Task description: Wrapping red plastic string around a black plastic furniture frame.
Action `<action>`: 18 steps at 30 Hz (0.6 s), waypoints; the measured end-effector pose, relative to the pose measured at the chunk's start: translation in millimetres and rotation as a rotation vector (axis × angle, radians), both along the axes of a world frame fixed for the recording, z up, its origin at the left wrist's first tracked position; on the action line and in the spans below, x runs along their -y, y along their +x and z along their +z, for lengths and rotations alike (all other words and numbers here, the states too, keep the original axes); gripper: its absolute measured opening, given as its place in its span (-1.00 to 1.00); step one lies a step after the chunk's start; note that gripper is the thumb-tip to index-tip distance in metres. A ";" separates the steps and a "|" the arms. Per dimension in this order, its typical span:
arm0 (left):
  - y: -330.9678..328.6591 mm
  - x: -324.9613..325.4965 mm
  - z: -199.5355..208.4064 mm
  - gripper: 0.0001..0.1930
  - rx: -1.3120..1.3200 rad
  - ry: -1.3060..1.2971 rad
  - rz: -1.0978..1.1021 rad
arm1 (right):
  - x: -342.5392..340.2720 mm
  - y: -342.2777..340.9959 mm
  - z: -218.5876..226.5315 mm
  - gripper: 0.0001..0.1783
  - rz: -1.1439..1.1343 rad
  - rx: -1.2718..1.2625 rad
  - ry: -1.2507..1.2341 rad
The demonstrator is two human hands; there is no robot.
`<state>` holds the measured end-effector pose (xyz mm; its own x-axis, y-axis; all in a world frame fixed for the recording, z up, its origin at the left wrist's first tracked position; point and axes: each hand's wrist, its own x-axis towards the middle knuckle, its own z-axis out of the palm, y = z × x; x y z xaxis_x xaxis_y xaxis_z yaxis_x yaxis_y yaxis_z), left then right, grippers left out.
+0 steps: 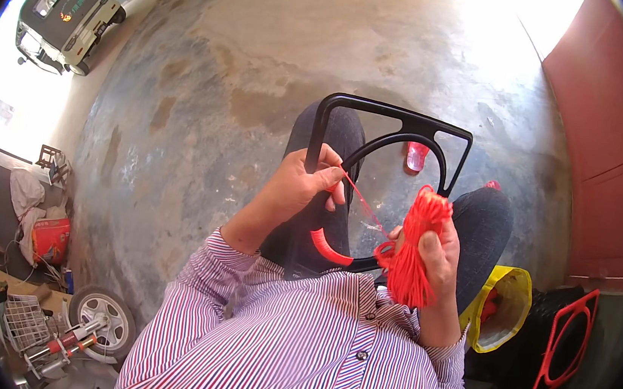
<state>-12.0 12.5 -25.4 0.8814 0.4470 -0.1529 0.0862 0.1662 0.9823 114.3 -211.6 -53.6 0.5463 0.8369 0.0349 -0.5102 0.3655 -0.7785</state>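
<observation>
Across my lap stands a black frame (389, 110) with slanting sides and a round ring inside it. Red cord is wound tightly over a lower-left stretch (328, 249) of the ring. At the frame's left side, my left hand (299, 185) is closed, pinching a thin red strand (362, 199) against the ring. That strand runs slack down to the right. My right hand (440, 260) grips a thick looped bundle of red cord (420, 232) beside the ring's right side. The bundle and my body hide part of the frame's lower edge.
A yellow-rimmed bag (516, 307) with red stuff inside stands at my right, near a red frame (547, 371). Wheeled equipment (102, 321) and a red box (50, 239) are on the left. A three-wheeled vehicle (65, 13) is parked far left; a red door (605, 142) is at right.
</observation>
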 end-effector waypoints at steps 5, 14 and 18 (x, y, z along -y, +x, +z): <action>1.5 6.0 3.5 -0.81 -0.035 -0.001 0.003 | -16.4 12.6 -15.7 -0.50 -0.068 -0.050 -0.084; 8.0 20.9 19.6 -0.91 -0.008 0.375 -0.041 | -57.3 41.2 -20.2 -0.71 -0.112 -0.010 -0.268; 11.1 29.5 25.5 -0.91 -0.041 0.436 -0.056 | -69.8 44.8 -24.8 -0.77 -0.132 0.182 -0.301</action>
